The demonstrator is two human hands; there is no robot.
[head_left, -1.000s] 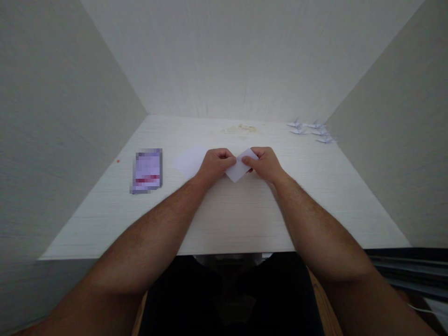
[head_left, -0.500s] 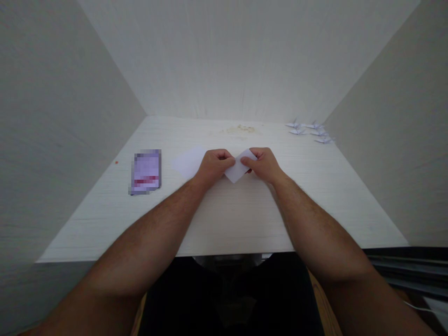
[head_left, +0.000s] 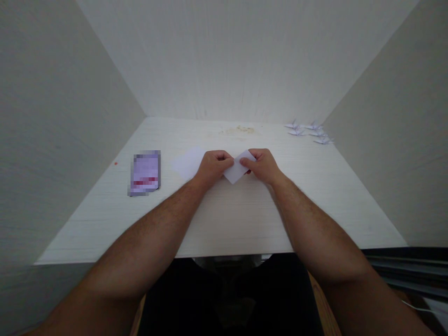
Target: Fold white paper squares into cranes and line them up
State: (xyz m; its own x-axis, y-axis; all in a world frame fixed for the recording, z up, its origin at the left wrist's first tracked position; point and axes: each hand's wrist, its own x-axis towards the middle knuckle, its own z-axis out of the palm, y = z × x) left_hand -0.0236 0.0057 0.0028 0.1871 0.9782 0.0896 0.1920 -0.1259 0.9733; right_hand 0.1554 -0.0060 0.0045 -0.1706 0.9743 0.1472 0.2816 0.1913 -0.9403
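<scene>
A small folded piece of white paper (head_left: 237,171) lies on the white table (head_left: 227,219) between my two hands. My left hand (head_left: 213,166) pinches its left side with curled fingers. My right hand (head_left: 262,165) pinches its right side, thumb on top. Both hands rest on the table at its middle. A flat white sheet (head_left: 189,161) lies just left of my left hand, partly hidden behind it.
A purple and white packet (head_left: 145,172) lies flat at the left of the table. Several small folded paper cranes (head_left: 308,131) sit at the far right corner. Pale walls close in the table on three sides. A faint stain (head_left: 240,130) marks the back.
None beyond a slight shift of the camera; both hands keep pinching the folded paper in the same place.
</scene>
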